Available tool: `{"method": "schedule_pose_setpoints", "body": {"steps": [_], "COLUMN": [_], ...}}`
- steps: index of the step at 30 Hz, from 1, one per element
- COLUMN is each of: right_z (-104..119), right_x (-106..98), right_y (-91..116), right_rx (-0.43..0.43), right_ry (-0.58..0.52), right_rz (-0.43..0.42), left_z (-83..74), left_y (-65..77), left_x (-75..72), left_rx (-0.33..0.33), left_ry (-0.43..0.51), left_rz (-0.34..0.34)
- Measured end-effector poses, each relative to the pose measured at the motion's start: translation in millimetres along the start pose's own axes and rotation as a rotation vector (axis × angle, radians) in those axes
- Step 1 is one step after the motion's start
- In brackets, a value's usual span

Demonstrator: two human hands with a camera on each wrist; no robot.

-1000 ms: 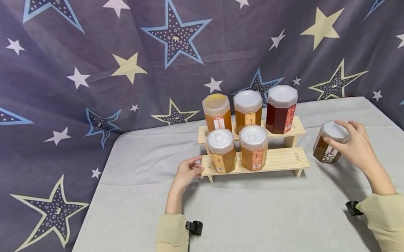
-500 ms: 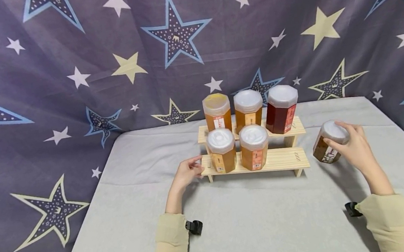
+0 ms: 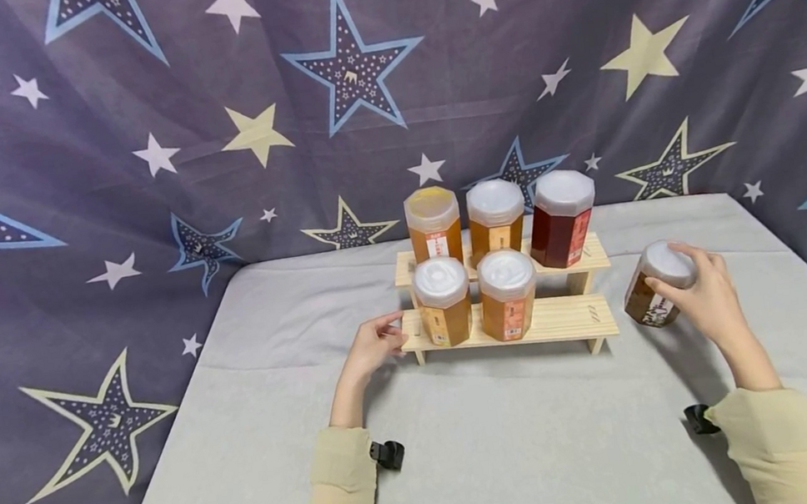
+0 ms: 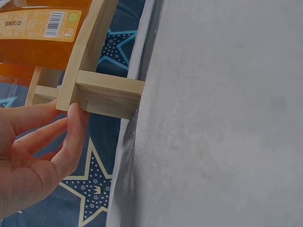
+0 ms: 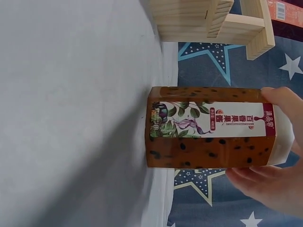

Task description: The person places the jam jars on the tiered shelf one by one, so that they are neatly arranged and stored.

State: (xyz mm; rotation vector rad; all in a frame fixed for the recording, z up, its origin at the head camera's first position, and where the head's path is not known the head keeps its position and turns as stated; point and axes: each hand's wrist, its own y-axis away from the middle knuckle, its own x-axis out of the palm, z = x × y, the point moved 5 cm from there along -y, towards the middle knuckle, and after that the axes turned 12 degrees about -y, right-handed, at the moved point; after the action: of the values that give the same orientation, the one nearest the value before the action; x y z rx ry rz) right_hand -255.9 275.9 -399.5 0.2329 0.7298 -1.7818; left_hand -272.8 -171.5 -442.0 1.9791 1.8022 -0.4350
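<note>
My left hand (image 3: 372, 346) pinches the left end of the lower shelf of a two-step wooden rack (image 3: 570, 315); in the left wrist view, thumb and fingers meet at the corner of the board (image 4: 75, 71). To the right of the rack, my right hand (image 3: 713, 294) grips a jar of passion fruit jam (image 5: 210, 151) near its white lid. The jam is brown with dark seeds. In the head view the jar leans a little, and its base is right at the grey tablecloth. Two amber jars (image 3: 446, 322) stand on the lower shelf, left and middle.
On the upper shelf stand an orange jar with a yellow-tinted lid (image 3: 434, 223), an amber jar (image 3: 498, 232) and a dark red jar (image 3: 560, 233). A star-patterned curtain (image 3: 362, 164) hangs behind the table. Each wrist carries a small black camera.
My right forearm has shifted slightly to the left, while the jam jar stays almost in place. The left hand and the rack have not moved.
</note>
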Motion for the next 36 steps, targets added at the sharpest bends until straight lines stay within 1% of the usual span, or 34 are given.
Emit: {"method": "schedule_pose_setpoints", "body": {"steps": [7, 16, 20, 23, 27, 36], "right_z": [0.3, -1.7, -0.1, 2.0, 7.1, 27.9], "right_x": [-1.8, -0.7, -0.8, -0.9, -1.4, -5.9], "right_y": [0.6, 1.6, 2.8, 4.9, 8.1, 13.6], "right_rx": [0.003, 0.009, 0.0, -0.006, -0.021, -0.073], "right_ry": [0.007, -0.003, -0.011, -0.011, -0.016, -0.033], "right_rz": [-0.064, -0.123, -0.137, -0.132, -0.132, -0.18], "left_z": [-0.1, -1.5, -1.3, -0.9, -0.9, -2.2], "left_y": [0.2, 1.8, 1.4, 0.9, 0.3, 1.0], "left_x": [-0.7, -1.1, -0.6, 0.2, 0.9, 0.1], "left_rx": [-0.01, -0.006, -0.004, -0.004, -0.004, -0.005], "left_ry": [0.0, -0.005, -0.008, -0.004, 0.004, -0.003], "left_rz": [-0.004, -0.004, -0.004, -0.002, -0.001, -0.003]}}
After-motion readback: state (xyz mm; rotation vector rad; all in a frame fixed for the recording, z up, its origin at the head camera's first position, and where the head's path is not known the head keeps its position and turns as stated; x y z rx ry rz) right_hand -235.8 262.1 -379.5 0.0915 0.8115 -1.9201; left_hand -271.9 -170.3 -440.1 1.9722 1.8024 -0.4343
